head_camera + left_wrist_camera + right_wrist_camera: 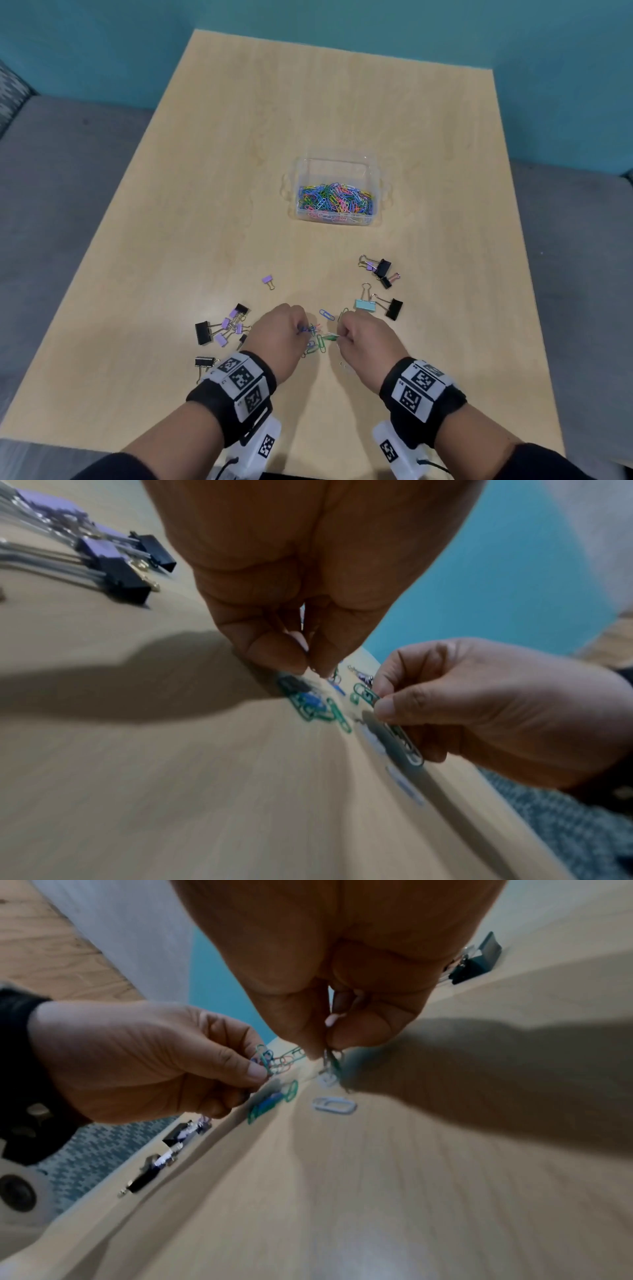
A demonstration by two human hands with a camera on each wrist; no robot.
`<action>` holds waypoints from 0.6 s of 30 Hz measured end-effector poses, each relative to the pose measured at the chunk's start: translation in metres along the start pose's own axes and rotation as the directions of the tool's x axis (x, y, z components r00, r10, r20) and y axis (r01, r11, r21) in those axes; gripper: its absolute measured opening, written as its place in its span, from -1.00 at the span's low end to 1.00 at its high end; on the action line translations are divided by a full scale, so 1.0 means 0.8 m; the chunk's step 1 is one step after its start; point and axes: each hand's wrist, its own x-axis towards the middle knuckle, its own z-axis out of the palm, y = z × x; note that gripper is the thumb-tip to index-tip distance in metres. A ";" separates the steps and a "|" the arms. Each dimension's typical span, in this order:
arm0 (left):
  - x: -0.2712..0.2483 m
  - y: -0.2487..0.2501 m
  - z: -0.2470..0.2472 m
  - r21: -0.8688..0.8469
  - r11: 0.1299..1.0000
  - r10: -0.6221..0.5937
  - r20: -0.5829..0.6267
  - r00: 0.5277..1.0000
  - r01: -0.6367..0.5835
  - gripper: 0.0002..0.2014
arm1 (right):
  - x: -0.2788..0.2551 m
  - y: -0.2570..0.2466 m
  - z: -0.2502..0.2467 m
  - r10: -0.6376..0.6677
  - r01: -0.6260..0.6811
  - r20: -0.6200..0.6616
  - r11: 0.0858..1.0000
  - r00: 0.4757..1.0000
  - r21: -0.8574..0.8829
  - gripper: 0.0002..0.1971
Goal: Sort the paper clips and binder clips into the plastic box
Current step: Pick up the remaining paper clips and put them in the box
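A clear plastic box (376, 192) at mid-table holds many coloured paper clips. Near the front edge my left hand (286, 330) pinches a small bunch of blue, green and red paper clips (268, 1060). My right hand (359, 337) pinches green paper clips (366, 696) between thumb and forefinger. Both hands hover just above several loose paper clips (317, 344) on the wood; a blue one (326, 314) lies beyond them and a white one (334, 1104) under my right hand. Binder clips lie in groups to the left (222, 329) and right (378, 303).
A lone purple binder clip (268, 281) lies left of centre. More black binder clips (380, 270) sit between my right hand and the box. A black one (204, 363) lies by my left wrist. The wooden table (342, 102) stands against a teal wall, grey floor on both sides.
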 end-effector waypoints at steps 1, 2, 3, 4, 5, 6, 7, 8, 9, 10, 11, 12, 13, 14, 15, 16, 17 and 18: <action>0.000 -0.001 -0.004 -0.038 0.999 -0.006 0.002 1.000 0.006 -0.88 | -0.001 0.000 -0.003 -0.009 0.009 -0.013 1.000 1.000 0.024 -0.86; 0.000 -0.001 -0.010 -0.079 0.997 -0.014 0.001 1.000 0.014 -0.87 | -0.002 0.000 -0.008 -0.015 0.017 -0.030 0.998 0.999 0.058 -0.85; 0.000 0.001 -0.017 -0.121 0.992 -0.022 -0.002 1.000 0.022 -0.86 | -0.003 -0.002 -0.014 -0.020 0.025 -0.053 0.995 0.998 0.095 -0.84; 0.001 0.003 -0.025 -0.167 0.986 -0.031 -0.008 0.999 0.029 -0.85 | -0.003 -0.004 -0.022 -0.019 0.029 -0.082 0.991 0.996 0.134 -0.84; 0.004 0.006 -0.035 -0.217 0.976 -0.038 -0.016 0.999 0.034 -0.85 | -0.001 -0.007 -0.032 -0.010 0.030 -0.112 0.984 0.994 0.174 -0.84; 0.009 0.009 -0.046 -0.264 0.964 -0.041 -0.027 0.999 0.032 -0.85 | 0.004 -0.010 -0.043 0.002 0.029 -0.142 0.976 0.990 0.217 -0.85; 0.016 0.014 -0.058 -0.299 0.954 -0.037 -0.042 0.998 0.023 -0.85 | 0.010 -0.014 -0.056 0.011 0.034 -0.174 0.967 0.985 0.253 -0.85; 0.026 0.019 -0.071 -0.315 0.949 -0.027 -0.064 0.998 0.006 -0.84 | 0.021 -0.017 -0.071 0.014 0.044 -0.210 0.962 0.978 0.270 -0.86; 0.039 0.025 -0.085 -0.310 0.950 -0.008 -0.096 0.995 -0.022 -0.84 | 0.033 -0.022 -0.088 0.009 0.058 -0.247 0.963 0.969 0.263 -0.87; 0.054 0.032 -0.099 -0.287 0.956 0.020 -0.139 0.990 -0.059 -0.86 | 0.048 -0.026 -0.104 0.003 0.068 -0.279 0.968 0.960 0.243 -0.88; 0.071 0.041 -0.113 -0.247 0.964 0.048 -0.191 0.980 -0.095 -0.88 | 0.065 -0.030 -0.122 -0.006 0.077 -0.310 0.973 0.951 0.218 -0.89; 0.090 0.051 -0.127 -0.197 0.973 0.071 -0.244 0.967 -0.121 -0.90 | 0.084 -0.034 -0.139 -0.011 0.081 -0.338 0.978 0.941 0.192 -0.90; 0.110 0.062 -0.140 -0.154 0.979 0.087 -0.287 0.954 -0.135 -0.92 | 0.104 -0.038 -0.154 -0.013 0.076 -0.362 0.984 0.932 0.162 -0.91; 0.129 0.073 -0.150 -0.123 0.983 0.094 -0.315 0.944 -0.138 -0.94 | 0.124 -0.041 -0.168 -0.013 0.064 -0.383 0.990 0.924 0.122 -0.92; 0.148 0.084 -0.159 -0.093 0.987 0.095 -0.326 0.941 -0.132 -0.96 | 0.143 -0.044 -0.179 -0.019 0.051 -0.395 0.996 0.919 0.073 -0.91; 0.163 0.095 -0.166 -0.055 0.991 0.097 -0.320 0.943 -0.121 -0.97 | 0.159 -0.047 -0.188 -0.028 0.040 -0.394 0.999 0.919 0.024 -0.91; 0.174 0.103 -0.170 -0.016 0.994 0.101 -0.298 0.949 -0.111 -0.95 | 0.171 -0.050 -0.195 -0.036 0.033 -0.384 0.999 0.923 -0.016 -0.91; 0.182 0.108 -0.172 0.014 0.995 0.101 -0.267 0.958 -0.101 -0.89 | 0.180 -0.050 -0.200 -0.039 0.026 -0.371 0.999 0.928 -0.038 -0.93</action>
